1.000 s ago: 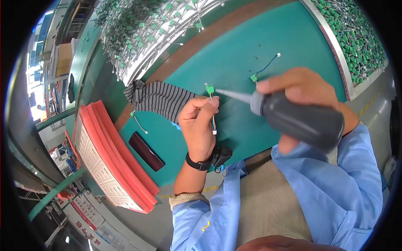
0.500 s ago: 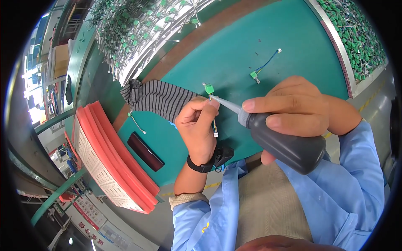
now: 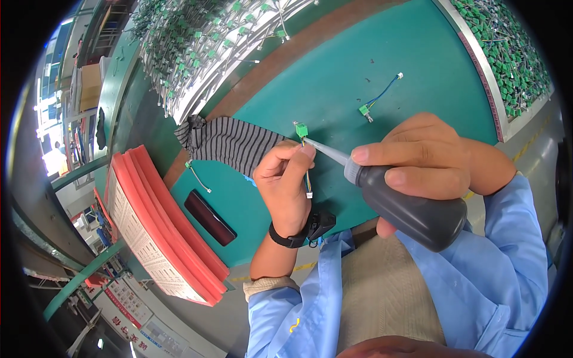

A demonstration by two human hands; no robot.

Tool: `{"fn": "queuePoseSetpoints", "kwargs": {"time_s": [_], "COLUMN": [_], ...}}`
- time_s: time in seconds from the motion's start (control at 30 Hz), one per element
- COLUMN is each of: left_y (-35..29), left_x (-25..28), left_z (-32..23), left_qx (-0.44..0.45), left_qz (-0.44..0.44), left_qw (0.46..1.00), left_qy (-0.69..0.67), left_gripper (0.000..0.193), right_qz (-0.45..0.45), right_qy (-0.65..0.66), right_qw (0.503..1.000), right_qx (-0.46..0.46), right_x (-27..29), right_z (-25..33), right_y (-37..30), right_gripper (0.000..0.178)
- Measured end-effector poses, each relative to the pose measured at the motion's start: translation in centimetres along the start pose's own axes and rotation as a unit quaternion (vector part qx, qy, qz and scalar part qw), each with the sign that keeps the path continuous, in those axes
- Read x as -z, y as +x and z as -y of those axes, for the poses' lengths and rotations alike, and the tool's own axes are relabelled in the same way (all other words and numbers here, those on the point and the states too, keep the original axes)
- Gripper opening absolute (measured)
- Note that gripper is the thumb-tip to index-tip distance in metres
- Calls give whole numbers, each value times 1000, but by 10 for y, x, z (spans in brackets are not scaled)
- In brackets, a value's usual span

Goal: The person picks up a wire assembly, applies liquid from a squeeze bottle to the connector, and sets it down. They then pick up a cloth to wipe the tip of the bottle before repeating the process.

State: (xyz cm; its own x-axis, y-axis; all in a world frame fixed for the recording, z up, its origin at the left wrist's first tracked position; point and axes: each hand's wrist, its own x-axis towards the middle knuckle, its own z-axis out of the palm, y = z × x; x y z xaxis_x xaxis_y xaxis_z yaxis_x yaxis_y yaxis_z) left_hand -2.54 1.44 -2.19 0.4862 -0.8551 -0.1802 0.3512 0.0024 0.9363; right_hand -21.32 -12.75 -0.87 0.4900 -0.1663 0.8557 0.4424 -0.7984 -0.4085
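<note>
Between the thumb and fingers of my left hand point(image 3: 285, 173) is a small wired component, a green block point(image 3: 301, 129) with a metal tip and thin coloured wires. Its wires hang below my fingers to a white plug point(image 3: 309, 195). My right hand point(image 3: 427, 156) is wrapped round a dark grey squeeze bottle point(image 3: 418, 209), which lies tilted with its nozzle pointing left. The pale tapered nozzle point(image 3: 327, 153) reaches the wires just under the green block; whether it touches them I cannot tell. No liquid shows at the tip.
A striped grey sleeve point(image 3: 233, 143) lies left of my left hand, near a black phone point(image 3: 210, 218) and red folders point(image 3: 173, 227). Another wired component point(image 3: 365, 111) rests on the green mat point(image 3: 334, 77). Trays of similar parts stand at the far left point(image 3: 197, 59) and right point(image 3: 507, 53).
The whole view has shifted slightly. Both hands keep their hold, with the nozzle still by the wires below the green block.
</note>
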Motion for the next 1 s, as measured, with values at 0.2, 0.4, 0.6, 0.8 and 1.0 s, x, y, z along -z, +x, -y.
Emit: {"fn": "queuePoseSetpoints", "kwargs": {"time_s": [0.2,0.4,0.6,0.8,1.0], "left_y": [0,0,0,4,-1], "left_x": [-1,1,1,4,8], "left_z": [0,1,2,1,-8], "left_qx": [5,1,7,9,75], "left_qz": [-2,14,12,21,27], "left_qw": [1000,1000,1000,999,992], "left_qy": [-6,-27,-28,-35,-95], "left_gripper": [3,2,2,2,7], "right_qz": [-7,-11,7,3,-49], "right_qy": [0,-6,-16,-23,12], "right_qw": [1000,1000,1000,1000,997], "right_qx": [12,10,21,-3,50], "right_x": [-3,-1,2,1,1], "right_z": [0,1,-2,-1,-8], "right_y": [1,0,-2,1,1], "right_gripper": [64,64,64,66,52]}}
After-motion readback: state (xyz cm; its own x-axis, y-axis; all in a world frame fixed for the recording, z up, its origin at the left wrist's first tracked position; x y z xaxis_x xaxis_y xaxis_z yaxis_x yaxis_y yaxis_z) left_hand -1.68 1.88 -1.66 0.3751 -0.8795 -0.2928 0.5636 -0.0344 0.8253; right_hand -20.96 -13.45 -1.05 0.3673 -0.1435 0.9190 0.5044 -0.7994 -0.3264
